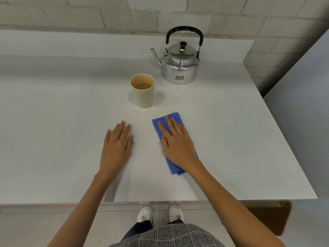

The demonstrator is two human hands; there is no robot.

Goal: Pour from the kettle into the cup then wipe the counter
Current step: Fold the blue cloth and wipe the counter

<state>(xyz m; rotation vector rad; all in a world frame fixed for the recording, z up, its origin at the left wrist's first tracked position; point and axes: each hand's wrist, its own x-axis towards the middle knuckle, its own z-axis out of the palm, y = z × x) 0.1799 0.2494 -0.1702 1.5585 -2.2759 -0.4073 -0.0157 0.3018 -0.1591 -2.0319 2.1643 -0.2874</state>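
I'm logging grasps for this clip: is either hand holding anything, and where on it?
Nothing is gripped. The right hand lies flat on the middle of the blue cloth, pressing it to the counter; the left hand rests bare.

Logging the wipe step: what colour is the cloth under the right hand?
Blue: the folded blue cloth, seen in the head view.
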